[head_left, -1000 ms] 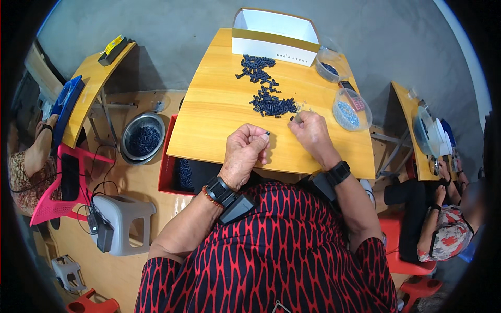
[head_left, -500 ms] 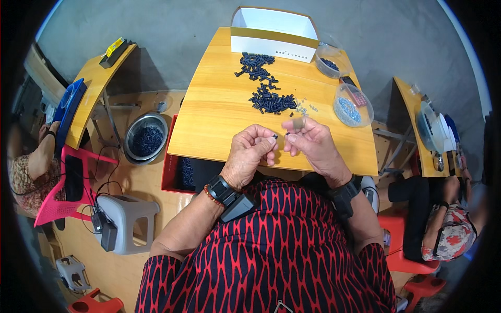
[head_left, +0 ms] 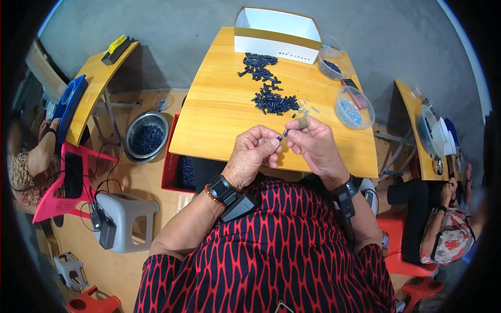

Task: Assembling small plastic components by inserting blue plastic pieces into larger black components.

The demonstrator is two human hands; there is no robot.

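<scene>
My left hand [head_left: 252, 154] is closed in a pinch on a small dark plastic piece [head_left: 279, 138]. Opposite it, the thumb and forefinger of my right hand [head_left: 316, 148] grip another small dark piece [head_left: 286, 133]. The two pieces are very close; I cannot tell whether they touch. A tan wrap [head_left: 302, 122] is around a finger of my right hand. Both hands are just above the table's near edge. Beyond them lies a pile of small dark tubular pieces [head_left: 274, 103], with tiny clear pieces [head_left: 305, 108] at its right side.
A second dark pile [head_left: 259, 63] lies before a white open box [head_left: 276, 48]. On the table's right are a clear bowl of light-blue bits [head_left: 360, 121] and another clear bowl [head_left: 340, 74]. A metal basin [head_left: 163, 128] of dark pieces stands at left. People sit at both sides.
My fingertips have come closer together, the left moving slightly right. The piece in my right fingers shows more clearly. The person at right has lowered a hand.
</scene>
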